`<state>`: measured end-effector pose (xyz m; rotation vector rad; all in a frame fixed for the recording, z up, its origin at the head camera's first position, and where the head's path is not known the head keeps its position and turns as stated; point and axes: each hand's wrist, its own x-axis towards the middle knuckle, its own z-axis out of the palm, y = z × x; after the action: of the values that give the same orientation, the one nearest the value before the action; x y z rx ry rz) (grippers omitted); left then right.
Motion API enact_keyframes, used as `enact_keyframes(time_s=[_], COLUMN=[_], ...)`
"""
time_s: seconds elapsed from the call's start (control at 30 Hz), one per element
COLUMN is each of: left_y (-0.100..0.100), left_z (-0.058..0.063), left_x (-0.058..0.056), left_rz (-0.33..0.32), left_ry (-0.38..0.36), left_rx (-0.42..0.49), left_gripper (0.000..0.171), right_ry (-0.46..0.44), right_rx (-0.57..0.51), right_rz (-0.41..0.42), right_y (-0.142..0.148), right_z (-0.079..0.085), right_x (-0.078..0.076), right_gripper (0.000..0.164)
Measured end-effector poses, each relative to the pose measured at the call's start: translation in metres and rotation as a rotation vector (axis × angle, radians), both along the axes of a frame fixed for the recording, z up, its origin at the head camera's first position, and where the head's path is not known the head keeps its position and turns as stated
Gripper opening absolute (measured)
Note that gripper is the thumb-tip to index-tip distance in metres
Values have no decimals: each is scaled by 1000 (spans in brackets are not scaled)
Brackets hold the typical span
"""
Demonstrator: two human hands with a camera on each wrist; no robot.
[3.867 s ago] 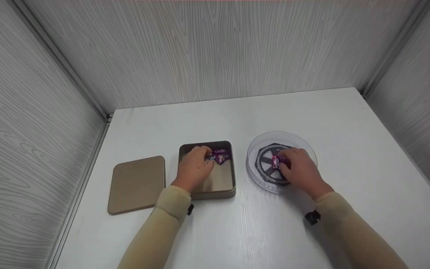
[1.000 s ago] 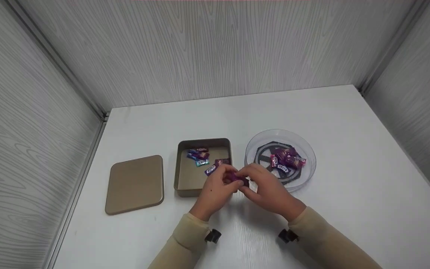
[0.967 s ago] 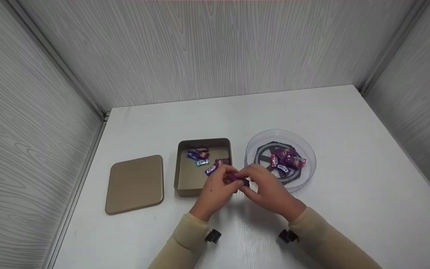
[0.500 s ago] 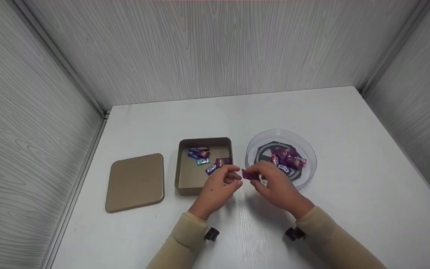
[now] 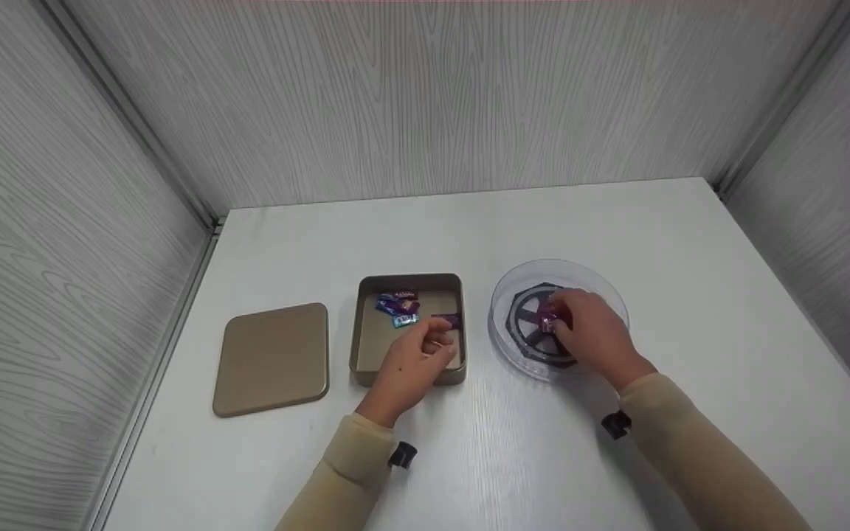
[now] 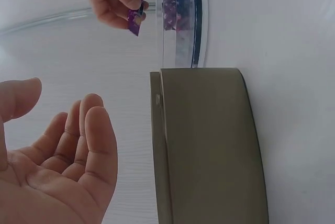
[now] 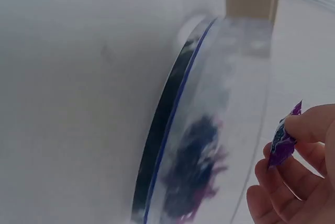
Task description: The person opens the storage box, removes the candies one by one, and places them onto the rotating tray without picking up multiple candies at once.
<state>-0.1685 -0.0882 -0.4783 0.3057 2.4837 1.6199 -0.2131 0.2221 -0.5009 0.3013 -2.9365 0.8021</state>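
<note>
My right hand (image 5: 598, 335) pinches a purple wrapped candy (image 7: 282, 145) between thumb and fingers, over the clear round dish (image 5: 524, 276). More candies (image 7: 193, 166) lie in that dish, seen blurred through its wall; from the head view the hand hides most of them. My left hand (image 5: 406, 365), fingers loosely bent and apart from the thumb, holds nothing. It is over the front right part of the square gold tin (image 5: 377, 350). Several purple, blue and teal candies (image 5: 405, 320) lie in the tin towards its back, with a dark purple one (image 5: 451, 319) by its right wall.
A square gold lid (image 5: 274, 361) lies flat on the white table (image 5: 462, 457), left of the tin. Grey wood-grain panels (image 5: 425, 103) rise behind the table and on both sides.
Both hands met over the tin's front right corner around a candy. They have parted: my right hand carried the candy right over the dish, and my left moved slightly left, without it.
</note>
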Motion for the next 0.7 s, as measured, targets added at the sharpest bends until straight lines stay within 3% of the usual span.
enact_keyframes(time_s=[0.27, 0.5, 0.7], left_y=[-10, -11, 0], left_z=[3, 3, -8], left_x=[-9, -29, -47], left_rz=[33, 48, 6], left_ry=[18, 83, 150], left_rx=[-116, -365, -576], left_gripper=[31, 38, 42], right_ry=[76, 94, 99], right_rx=[189, 127, 65], right_rz=[21, 27, 39], right_y=[6, 2, -6], right_z=[-15, -17, -14], right_x=[-4, 0, 6], right_gripper=[21, 24, 24])
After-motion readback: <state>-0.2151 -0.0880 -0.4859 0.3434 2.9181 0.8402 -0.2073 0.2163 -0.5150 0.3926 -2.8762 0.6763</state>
